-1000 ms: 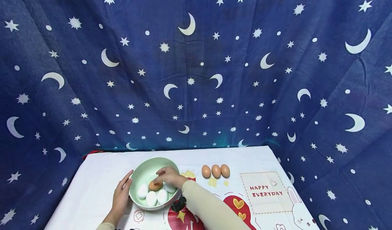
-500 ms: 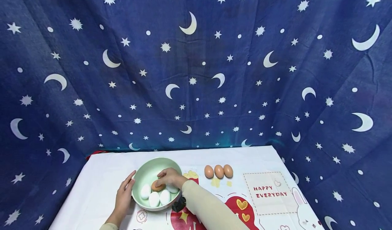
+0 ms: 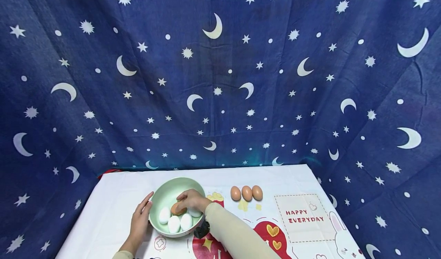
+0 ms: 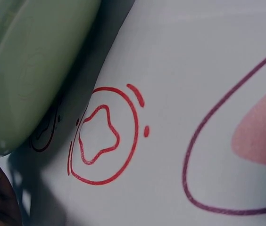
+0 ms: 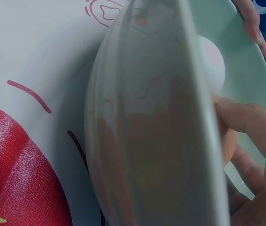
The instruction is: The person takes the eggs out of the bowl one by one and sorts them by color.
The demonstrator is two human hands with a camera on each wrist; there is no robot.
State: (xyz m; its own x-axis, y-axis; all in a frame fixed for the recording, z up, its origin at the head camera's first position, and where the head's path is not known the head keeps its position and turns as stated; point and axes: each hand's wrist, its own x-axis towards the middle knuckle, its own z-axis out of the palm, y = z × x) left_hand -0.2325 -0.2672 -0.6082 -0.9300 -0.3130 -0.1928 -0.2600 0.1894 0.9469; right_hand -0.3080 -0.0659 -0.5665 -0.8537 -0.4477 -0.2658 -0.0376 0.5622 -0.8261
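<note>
A pale green bowl (image 3: 166, 194) stands on the table's left half. Inside it lie several white eggs (image 3: 173, 224) along the near side, one partly covered by my right hand (image 3: 193, 200). That hand reaches over the bowl's right rim and grips a brown egg (image 3: 176, 210) among the white ones. From the right wrist, thumb and fingers show on either side of the brown egg (image 5: 229, 147), with the bowl wall hiding part of it. My left hand (image 3: 139, 221) rests against the bowl's left side, fingers extended along the rim.
Three brown eggs (image 3: 246, 193) sit in a row right of the bowl, toward the back. A white printed tablecloth (image 3: 303, 178) covers the table. Behind and at both sides hangs a dark blue curtain (image 3: 220, 144) with moons and stars.
The whole head view has shifted slightly, with the scene moving a little rightward. My right hand stays on the brown egg in the bowl, and my left hand keeps its place at the rim.
</note>
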